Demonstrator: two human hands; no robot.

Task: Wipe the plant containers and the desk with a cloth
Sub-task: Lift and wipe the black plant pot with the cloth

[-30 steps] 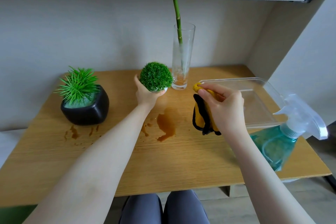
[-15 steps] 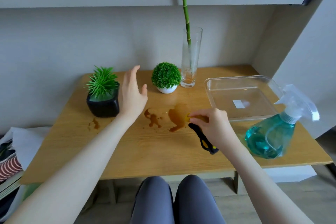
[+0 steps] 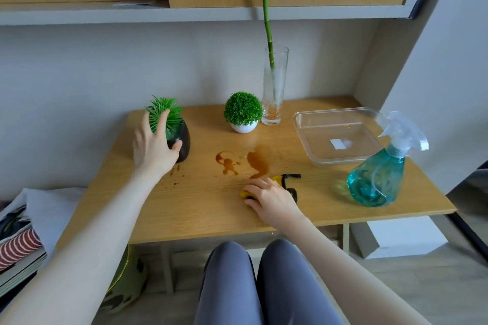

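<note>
My left hand (image 3: 153,148) is spread against the black pot (image 3: 185,145) of the spiky green plant at the desk's left, with the thumb on the pot's side and the fingers up in the leaves. My right hand (image 3: 269,198) presses a yellow and black cloth (image 3: 287,180) flat on the wooden desk (image 3: 200,206), just in front of two brown spills (image 3: 257,162). A round green plant in a small white pot (image 3: 243,127) stands at the back. Beside it is a tall glass vase (image 3: 274,92) with a bamboo stem.
A clear plastic tray (image 3: 317,159) sits at the back right. A teal spray bottle (image 3: 377,179) stands near the desk's right front corner. Small brown drops (image 3: 174,174) lie by the black pot. A shelf hangs overhead. Folded textiles (image 3: 18,245) lie left of the desk.
My left hand let go of the round plant, which now stands on the desk, and moved left to the black pot. My right hand lowered the cloth onto the desk by the spills.
</note>
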